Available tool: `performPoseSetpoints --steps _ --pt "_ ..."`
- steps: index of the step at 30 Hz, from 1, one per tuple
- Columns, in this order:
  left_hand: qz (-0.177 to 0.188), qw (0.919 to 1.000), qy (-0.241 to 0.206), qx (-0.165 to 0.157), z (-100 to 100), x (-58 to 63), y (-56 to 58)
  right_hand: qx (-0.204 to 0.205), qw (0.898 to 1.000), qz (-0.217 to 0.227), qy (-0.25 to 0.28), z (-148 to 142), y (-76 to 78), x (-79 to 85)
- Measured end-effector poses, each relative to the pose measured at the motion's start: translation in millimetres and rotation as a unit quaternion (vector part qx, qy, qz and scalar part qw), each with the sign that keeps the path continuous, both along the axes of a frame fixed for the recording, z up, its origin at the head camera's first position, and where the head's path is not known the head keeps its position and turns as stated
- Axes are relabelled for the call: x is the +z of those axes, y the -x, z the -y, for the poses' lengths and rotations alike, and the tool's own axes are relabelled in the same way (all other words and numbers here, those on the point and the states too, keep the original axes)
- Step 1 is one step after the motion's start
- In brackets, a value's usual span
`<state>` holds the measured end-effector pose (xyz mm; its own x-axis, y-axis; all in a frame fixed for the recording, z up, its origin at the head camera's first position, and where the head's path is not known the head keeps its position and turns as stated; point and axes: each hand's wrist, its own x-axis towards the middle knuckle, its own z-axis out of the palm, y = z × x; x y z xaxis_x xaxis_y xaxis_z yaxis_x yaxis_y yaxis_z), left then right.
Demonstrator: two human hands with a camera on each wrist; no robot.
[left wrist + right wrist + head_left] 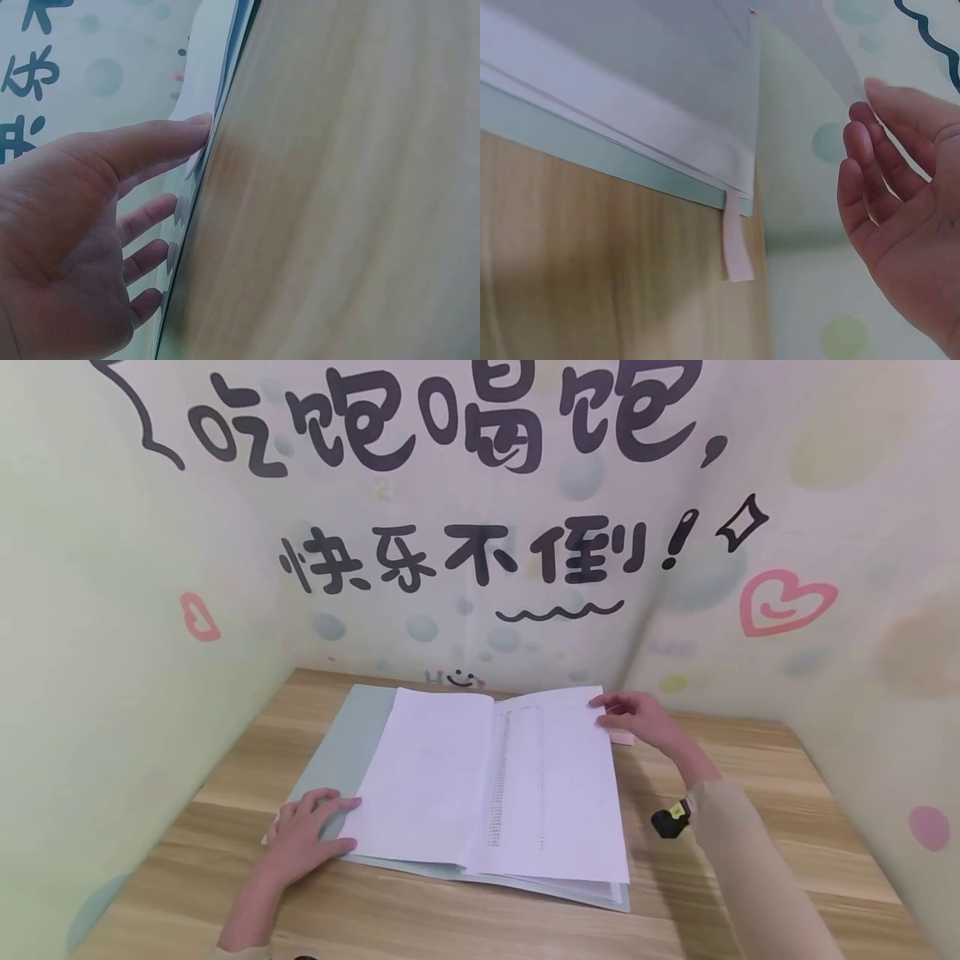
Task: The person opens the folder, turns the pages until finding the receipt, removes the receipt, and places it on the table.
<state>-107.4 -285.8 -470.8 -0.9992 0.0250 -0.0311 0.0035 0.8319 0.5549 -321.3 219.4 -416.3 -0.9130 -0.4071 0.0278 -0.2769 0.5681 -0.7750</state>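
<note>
A book [431, 777] with a pale blue-green cover [352, 727] lies open on the wooden table. Its left page is blank; the right page [577, 793] carries a narrow printed column, too small to read. At the lower left, my left hand [300, 835] rests on the cover, with thumb and fingertips touching the left page's edge. In the left wrist view the fingers of that hand [67, 217] are spread and loosely bent. My right hand [641, 722] pinches the right page near its upper outer corner. The right wrist view shows this page raised above the sheets beneath.
A pink ribbon-like strip [736, 244] sticks out from under the pages at the book's right side. Behind the wooden table [750, 793] stands a wall [465, 643] with dark lettering and drawings. A small black-and-yellow device [671, 818] is at the right wrist.
</note>
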Motion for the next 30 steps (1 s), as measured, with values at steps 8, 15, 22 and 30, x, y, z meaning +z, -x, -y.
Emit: performPoseSetpoints --steps 8,15,22,30 --pt "-0.01 0.9999 0.003 -0.001 0 0.1 0.1 0.038 0.998 -0.037 -0.023 11 6.0 32.7" --pt "-0.008 1.0 0.0 -0.001 1 0.4 0.1 0.069 0.997 -0.038 -0.01 30 8.9 58.2" --pt "-0.009 1.0 -0.001 -0.001 2 0.8 -0.2 0.101 0.992 -0.075 0.006 59 14.1 72.5" --pt "-0.008 1.0 0.002 0.001 2 -0.9 0.3 0.115 0.988 -0.098 0.024 99 21.1 81.1"
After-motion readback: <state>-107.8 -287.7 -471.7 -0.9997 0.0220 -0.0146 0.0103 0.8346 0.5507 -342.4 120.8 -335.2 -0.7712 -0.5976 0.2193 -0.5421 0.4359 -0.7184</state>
